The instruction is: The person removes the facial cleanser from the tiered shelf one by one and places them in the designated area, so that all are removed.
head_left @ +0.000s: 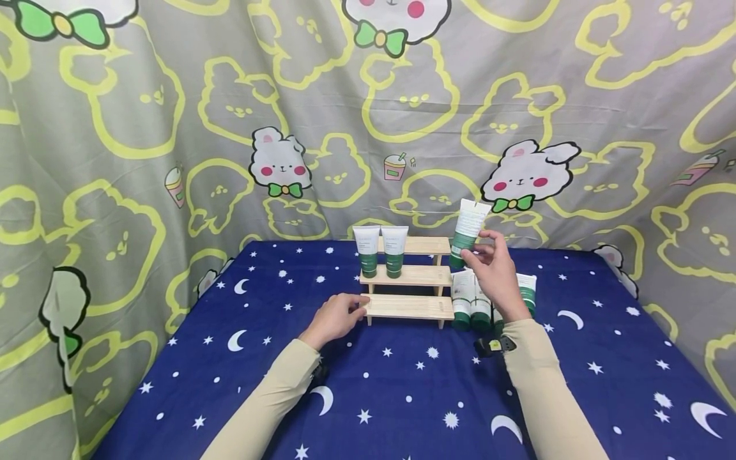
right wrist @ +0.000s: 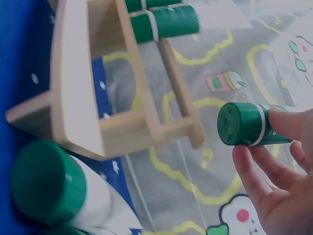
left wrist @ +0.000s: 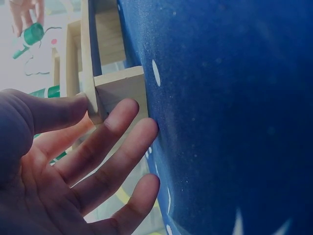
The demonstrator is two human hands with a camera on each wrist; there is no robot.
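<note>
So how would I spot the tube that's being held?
Find the three-tier wooden stand on the blue starry cloth. Near its right end, the right hand pinches a white-and-green squeeze tube, cap down. Only this one is held in the air, tilted.

Both arms [head_left: 269, 397] reach forward, right hand [head_left: 496, 275] raised and pinching, left hand [head_left: 338, 317] lower, its outer fingers [left wrist: 120, 156] loosely spread.

I've got gray drapery [head_left: 322, 112] with yellow cartoon outlines [head_left: 135, 152] and white rabbits [head_left: 282, 160] across top and both sides; navy star-and-moon cloth [head_left: 408, 428], lower center.
</note>
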